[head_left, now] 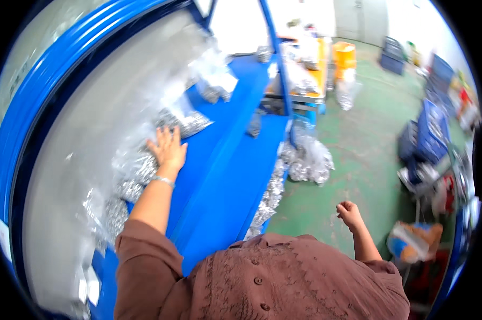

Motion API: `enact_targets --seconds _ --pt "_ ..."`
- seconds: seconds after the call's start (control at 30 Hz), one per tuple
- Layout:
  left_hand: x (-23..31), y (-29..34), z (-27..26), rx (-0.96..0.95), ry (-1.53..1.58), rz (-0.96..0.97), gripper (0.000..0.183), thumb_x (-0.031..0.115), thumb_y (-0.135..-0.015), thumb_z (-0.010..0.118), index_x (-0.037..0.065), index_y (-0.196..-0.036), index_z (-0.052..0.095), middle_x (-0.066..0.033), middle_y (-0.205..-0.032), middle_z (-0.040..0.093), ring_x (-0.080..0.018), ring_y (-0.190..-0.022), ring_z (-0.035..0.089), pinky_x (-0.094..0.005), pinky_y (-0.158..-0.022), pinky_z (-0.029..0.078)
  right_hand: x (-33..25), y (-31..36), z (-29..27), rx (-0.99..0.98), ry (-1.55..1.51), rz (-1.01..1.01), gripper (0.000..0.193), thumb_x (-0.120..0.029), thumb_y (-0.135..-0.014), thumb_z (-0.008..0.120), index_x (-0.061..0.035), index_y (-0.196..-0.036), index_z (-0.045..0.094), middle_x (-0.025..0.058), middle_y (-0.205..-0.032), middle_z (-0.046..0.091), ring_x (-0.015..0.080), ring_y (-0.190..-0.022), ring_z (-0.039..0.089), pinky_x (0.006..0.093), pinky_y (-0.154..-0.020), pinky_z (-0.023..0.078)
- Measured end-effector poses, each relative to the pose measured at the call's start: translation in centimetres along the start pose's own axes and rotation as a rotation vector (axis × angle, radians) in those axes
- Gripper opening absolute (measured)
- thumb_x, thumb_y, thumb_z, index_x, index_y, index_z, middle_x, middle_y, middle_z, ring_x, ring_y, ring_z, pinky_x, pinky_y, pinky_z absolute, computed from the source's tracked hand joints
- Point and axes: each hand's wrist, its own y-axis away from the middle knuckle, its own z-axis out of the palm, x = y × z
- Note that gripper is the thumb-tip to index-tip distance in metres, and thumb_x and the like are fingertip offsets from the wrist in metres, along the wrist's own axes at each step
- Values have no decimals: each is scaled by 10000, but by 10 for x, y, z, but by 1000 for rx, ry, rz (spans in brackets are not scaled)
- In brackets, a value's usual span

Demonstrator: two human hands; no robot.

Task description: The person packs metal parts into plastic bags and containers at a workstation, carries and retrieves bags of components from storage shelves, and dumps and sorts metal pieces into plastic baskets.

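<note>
My left hand [169, 152] reaches over the blue shelf [235, 101] at the left, with its fingers spread. It rests on or just above clear plastic bags of small silvery metal pieces; blur hides whether it touches them. One such bag [194, 124] lies just beyond the fingertips, another [139, 173] on the near side of the wrist. Out to the right, over the green floor, hangs my right hand [350, 214]. Its fingers are curled in, and nothing shows in them.
Below the shelf, more filled bags [270, 200] line a lower level, and several [307, 157] sit on the floor. Farther off stand a cart [305, 97] with bags and an orange bin [344, 55]. Blue crates [432, 130] and a cardboard box [412, 242] are at the right.
</note>
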Motion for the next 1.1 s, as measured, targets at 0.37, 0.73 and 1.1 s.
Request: enact_targets --seconds 0.37,0.73,1.1 --pt "120 98 -111 364 284 522 543 345 -780 517 183 -1271 351 -92 -1319 312 -287 -1253 212 -619 -946 49 272 450 -24 738 -470 1042 111 -158 -779 521 -57 -822 501 95 -660 542 195 -448 489 364 -390 374" --pt "254 271 -130 -90 647 1092 611 302 -746 569 118 -1278 329 -140 -1183 455 -279 -1152 369 -614 -942 35 387 675 93 593 -69 896 215 -164 -794 555 30 -885 569 123 -713 587 199 -484 538 348 -431 431" --pt "339 501 -98 -794 665 1126 376 225 -775 553 -71 -1004 517 -207 -978 565 -283 -901 550 -375 -777 427 390 828 9 1141 -855 898 146 -181 -793 531 -38 -823 543 48 -627 526 142 -496 522 270 -391 383"
